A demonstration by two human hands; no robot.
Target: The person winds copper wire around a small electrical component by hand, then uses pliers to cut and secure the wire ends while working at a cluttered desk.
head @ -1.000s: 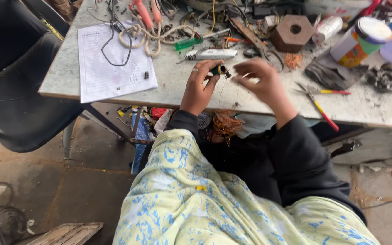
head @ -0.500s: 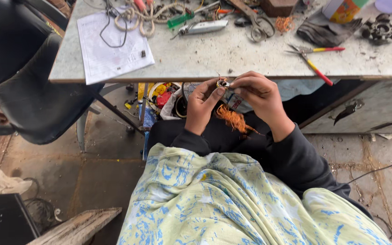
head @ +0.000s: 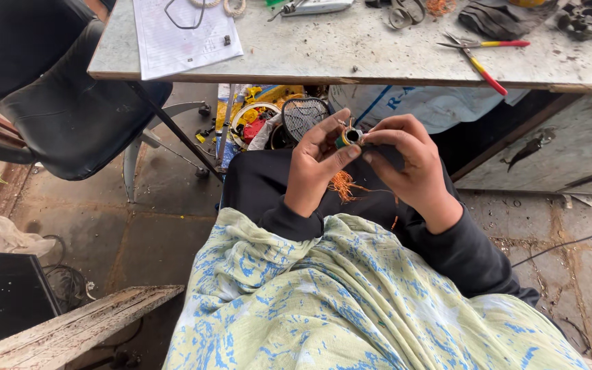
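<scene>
My left hand [head: 315, 164] and my right hand [head: 405, 159] meet over my lap, both pinching a small round metal part [head: 349, 136] with a green and yellow rim. Thin orange copper wire [head: 342, 185] hangs from the part in a tangle below my left palm. My fingers hide most of the part. Both arms wear dark sleeves, and a pale green and blue cloth [head: 351, 301] covers my chest and lap.
A grey worktable [head: 351, 55] spans the top, holding a sheet of paper [head: 183, 34], red-and-yellow-handled scissors [head: 481, 58] and scattered tools. A black chair [head: 63, 103] stands at the left. Boxes and coils [head: 262, 116] lie under the table. A weathered plank [head: 70, 329] lies at the lower left.
My hands came off the tabletop and down toward my lap with the small part and its wire. The view tilted down, so less of the table shows.
</scene>
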